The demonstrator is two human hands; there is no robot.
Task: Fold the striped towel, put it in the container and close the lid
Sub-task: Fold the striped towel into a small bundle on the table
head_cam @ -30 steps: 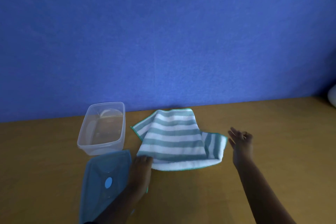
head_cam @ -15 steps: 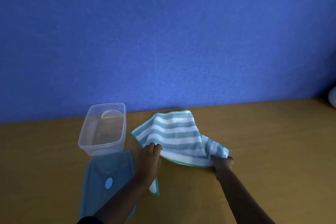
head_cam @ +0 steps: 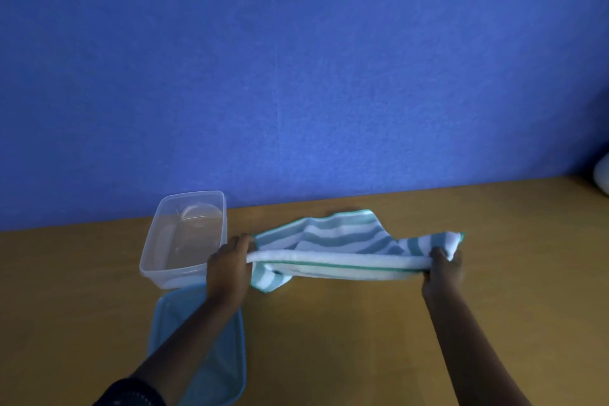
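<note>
Two hands, left hand (head_cam: 229,269) and right hand (head_cam: 443,269), gripped the striped towel (head_cam: 342,244) by its near edge, fingers curled round it, stretched above the wooden table (head_cam: 346,339); clear container (head_cam: 184,237) open, blue lid (head_cam: 227,372) alongside.

Left hand (head_cam: 229,265), right hand (head_cam: 443,269) apart, both gripping.

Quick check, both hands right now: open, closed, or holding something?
Left hand: closed, gripping the left end of the striped towel.
Right hand: closed, gripping the towel's right end.
</note>
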